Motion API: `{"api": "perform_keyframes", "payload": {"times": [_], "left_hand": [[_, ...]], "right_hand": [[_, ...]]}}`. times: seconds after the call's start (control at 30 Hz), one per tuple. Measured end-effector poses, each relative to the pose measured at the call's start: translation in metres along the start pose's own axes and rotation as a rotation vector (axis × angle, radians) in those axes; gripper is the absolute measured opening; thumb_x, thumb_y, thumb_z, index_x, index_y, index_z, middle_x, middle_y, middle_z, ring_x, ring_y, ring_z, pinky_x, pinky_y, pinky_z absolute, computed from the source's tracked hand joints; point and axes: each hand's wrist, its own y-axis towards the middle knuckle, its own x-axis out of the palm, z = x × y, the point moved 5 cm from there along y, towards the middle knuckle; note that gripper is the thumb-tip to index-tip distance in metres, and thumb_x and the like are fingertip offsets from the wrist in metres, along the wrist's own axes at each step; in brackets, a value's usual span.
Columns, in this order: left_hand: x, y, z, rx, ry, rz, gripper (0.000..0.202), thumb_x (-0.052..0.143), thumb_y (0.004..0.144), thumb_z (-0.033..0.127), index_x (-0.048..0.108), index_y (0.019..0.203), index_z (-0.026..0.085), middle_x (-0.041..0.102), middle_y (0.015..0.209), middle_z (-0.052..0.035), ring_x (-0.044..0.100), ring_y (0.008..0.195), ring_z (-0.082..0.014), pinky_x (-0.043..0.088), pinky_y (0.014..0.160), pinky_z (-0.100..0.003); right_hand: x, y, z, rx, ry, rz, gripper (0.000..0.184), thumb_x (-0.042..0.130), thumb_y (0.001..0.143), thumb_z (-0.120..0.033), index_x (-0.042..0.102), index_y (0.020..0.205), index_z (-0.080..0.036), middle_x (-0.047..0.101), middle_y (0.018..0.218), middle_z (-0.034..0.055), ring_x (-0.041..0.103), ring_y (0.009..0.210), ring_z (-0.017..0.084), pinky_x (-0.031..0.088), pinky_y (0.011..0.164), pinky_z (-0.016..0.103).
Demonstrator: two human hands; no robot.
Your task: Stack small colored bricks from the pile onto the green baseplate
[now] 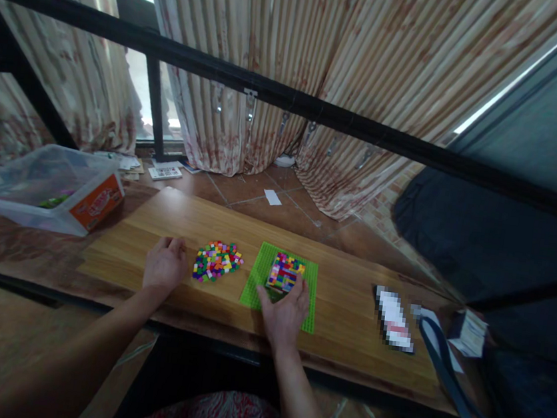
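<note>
A block built of many coloured toy bricks (285, 271) stands on a green studded baseplate (252, 294). My right hand (287, 307) is at its near side, thumb and fingers spread apart. The fingertips lie at the block's right edge, touching or very close, while the thumb is over the baseplate to the left. A loose pile of small coloured bricks (217, 261) lies left of the baseplate. Just left of that pile, my left hand (165, 264) is low over the wooden board with its fingers curled together; whatever they may hold is hidden.
The wooden board (348, 304) lies on the table. A clear plastic bin (44, 189) with an orange label stands at the left. At the right are a blurred-out phone-shaped object (394, 319), a blue strap (450, 376) and a small box (468, 332). A black bar (291, 96) crosses beyond the table.
</note>
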Motion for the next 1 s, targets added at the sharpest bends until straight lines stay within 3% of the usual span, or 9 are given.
{"api": "perform_keyframes", "payload": {"times": [0.17, 0.3, 0.7, 1.0], "left_hand": [[-0.002, -0.001, 0.0, -0.008, 0.003, 0.012, 0.034, 0.041, 0.089, 0.021, 0.069, 0.107, 0.017, 0.066, 0.102, -0.0128, 0.063, 0.095, -0.0258, 0.048, 0.083, -0.036], [-0.001, -0.001, 0.0, -0.006, 0.003, 0.003, 0.034, 0.04, 0.089, 0.02, 0.069, 0.107, 0.017, 0.066, 0.102, -0.0129, 0.063, 0.095, -0.0259, 0.048, 0.082, -0.036], [0.0, -0.001, 0.0, -0.005, 0.015, 0.004, 0.031, 0.041, 0.089, 0.018, 0.069, 0.103, 0.016, 0.067, 0.1, -0.012, 0.064, 0.095, -0.0254, 0.049, 0.082, -0.035], [-0.001, -0.002, 0.001, -0.013, 0.016, -0.006, 0.032, 0.042, 0.089, 0.018, 0.068, 0.108, 0.016, 0.067, 0.101, -0.0122, 0.064, 0.098, -0.0257, 0.048, 0.084, -0.035]], "right_hand": [[0.002, -0.004, 0.011, -0.004, -0.004, -0.025, 0.076, 0.06, 0.086, -0.042, 0.035, 0.151, -0.01, 0.056, 0.134, 0.0262, 0.05, 0.124, 0.04, 0.036, 0.103, 0.054], [-0.001, -0.004, 0.02, -0.04, 0.01, -0.038, 0.064, 0.05, 0.09, -0.035, 0.039, 0.149, -0.012, 0.06, 0.13, 0.022, 0.054, 0.119, 0.035, 0.038, 0.102, 0.051], [-0.006, -0.011, 0.041, -0.131, 0.026, -0.087, 0.057, 0.044, 0.093, -0.031, 0.042, 0.148, -0.015, 0.062, 0.127, 0.0177, 0.055, 0.116, 0.032, 0.041, 0.099, 0.049], [-0.016, -0.018, 0.052, -0.152, 0.044, -0.111, 0.057, 0.044, 0.094, -0.037, 0.044, 0.146, -0.014, 0.06, 0.132, 0.0189, 0.054, 0.12, 0.031, 0.041, 0.101, 0.05]]}}
